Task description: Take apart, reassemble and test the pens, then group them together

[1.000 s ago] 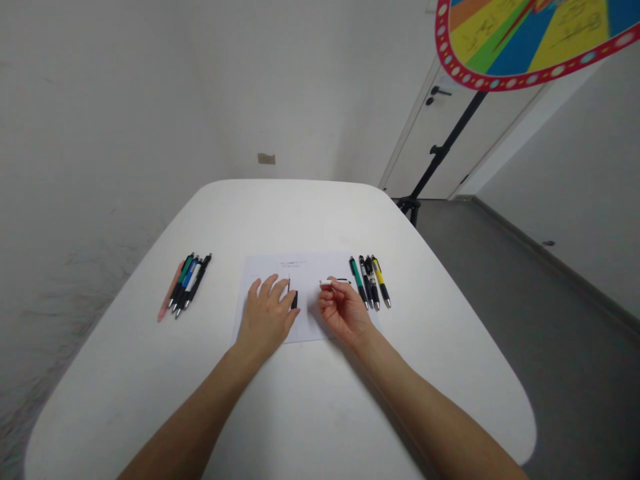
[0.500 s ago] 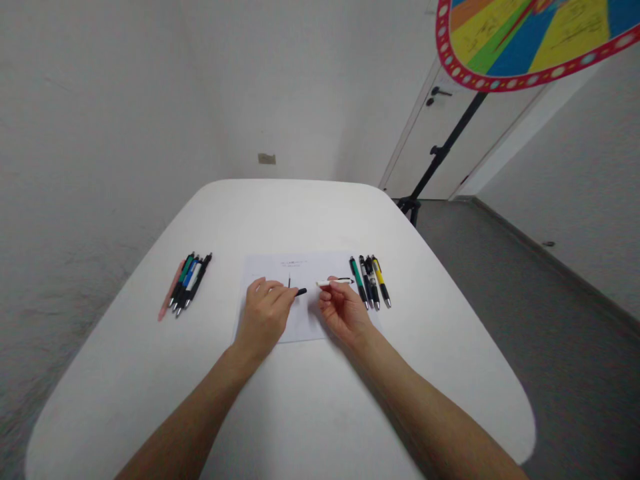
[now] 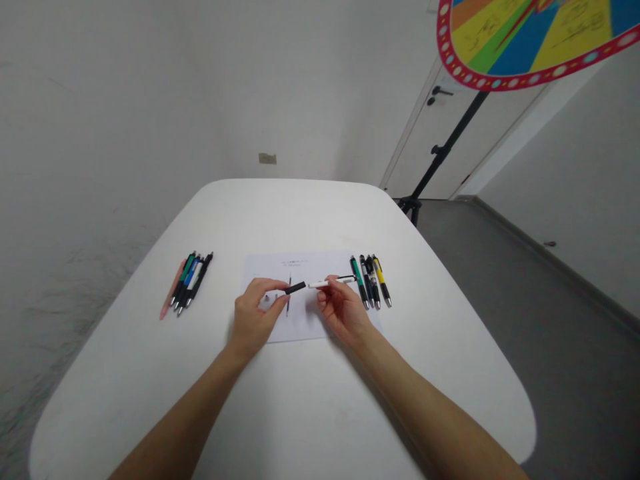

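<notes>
Between thumb and index finger, my left hand [image 3: 256,317] pinches a black pen grip [image 3: 295,288]. Facing it, my right hand [image 3: 345,313] holds a white pen barrel [image 3: 319,285] with a black clip, which points left. Only a narrow gap shows between the barrel's end and the grip. Beneath both hands lies a white sheet of paper [image 3: 310,327] with small print near its top. On the sheet a thin dark pen refill [image 3: 288,307] lies upright in view, partly behind my left fingertips. Tiny parts [image 3: 267,299] rest beside it, too small to name surely.
Several pens [image 3: 190,283], one pinkish, lie bunched on the left of the white table [image 3: 300,213]. Another row of pens [image 3: 371,283], green, black and yellow, lies close to my right hand. Beyond the table stands a colourful wheel [image 3: 530,40] on a black stand.
My left hand has turned, so the black grip now shows more fully and lines up with the white barrel. The refill and tiny parts have come into clearer view.
</notes>
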Available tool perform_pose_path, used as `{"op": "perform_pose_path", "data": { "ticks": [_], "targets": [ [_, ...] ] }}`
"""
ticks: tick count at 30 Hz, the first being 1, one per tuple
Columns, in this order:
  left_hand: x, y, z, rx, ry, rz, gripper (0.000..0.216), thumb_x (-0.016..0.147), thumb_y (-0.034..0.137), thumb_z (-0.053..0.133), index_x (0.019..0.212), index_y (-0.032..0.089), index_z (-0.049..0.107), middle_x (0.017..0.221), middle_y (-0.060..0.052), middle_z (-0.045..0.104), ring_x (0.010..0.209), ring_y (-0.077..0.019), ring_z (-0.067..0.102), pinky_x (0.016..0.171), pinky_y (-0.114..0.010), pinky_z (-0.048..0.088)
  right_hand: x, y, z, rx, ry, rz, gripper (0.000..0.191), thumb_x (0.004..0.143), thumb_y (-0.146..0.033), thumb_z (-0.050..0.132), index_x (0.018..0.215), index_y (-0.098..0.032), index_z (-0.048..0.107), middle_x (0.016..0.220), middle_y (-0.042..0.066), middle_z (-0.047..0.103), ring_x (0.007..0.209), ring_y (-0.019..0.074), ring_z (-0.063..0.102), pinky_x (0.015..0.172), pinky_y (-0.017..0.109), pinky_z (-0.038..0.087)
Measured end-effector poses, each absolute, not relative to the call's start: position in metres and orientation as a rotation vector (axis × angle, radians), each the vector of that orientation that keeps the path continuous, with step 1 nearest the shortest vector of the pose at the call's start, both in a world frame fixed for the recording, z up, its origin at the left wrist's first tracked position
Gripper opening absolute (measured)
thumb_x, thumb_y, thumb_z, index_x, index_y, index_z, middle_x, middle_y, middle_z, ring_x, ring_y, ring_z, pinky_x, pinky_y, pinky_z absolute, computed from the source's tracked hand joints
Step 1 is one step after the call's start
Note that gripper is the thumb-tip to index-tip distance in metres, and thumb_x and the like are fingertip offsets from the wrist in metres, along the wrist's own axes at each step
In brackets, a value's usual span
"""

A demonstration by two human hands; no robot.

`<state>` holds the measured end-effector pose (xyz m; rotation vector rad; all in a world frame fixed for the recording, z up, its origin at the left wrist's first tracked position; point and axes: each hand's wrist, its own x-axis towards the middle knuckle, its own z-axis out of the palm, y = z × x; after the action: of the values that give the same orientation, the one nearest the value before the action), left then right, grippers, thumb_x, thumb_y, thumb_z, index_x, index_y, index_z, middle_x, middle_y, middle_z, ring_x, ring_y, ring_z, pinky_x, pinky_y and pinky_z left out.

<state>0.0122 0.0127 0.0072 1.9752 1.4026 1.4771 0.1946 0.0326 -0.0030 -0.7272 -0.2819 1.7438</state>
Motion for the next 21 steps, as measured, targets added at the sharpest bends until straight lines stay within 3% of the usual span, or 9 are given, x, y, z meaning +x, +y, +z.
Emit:
{"op": "perform_pose_path", "data": {
  "ticks": [21],
  "targets": [
    [0.0123,0.0122,0.0066,1.948,1.409,1.476,0.008,0.083,0.021,0.065,0.087,0.021,0.071,0.086,-0.002,0.073,0.083,-0.0161,0.068,0.077,-0.028,0.054,0.1953,0.0299,0.0022,-0.828,-0.368,1.707,0.032,0.056,-0.021,0.089,0.073,-0.017,0.063,0.061,-0.003,0.063,0.053,0.0070,0.057,0.049,0.015,0.049]
  ]
}}
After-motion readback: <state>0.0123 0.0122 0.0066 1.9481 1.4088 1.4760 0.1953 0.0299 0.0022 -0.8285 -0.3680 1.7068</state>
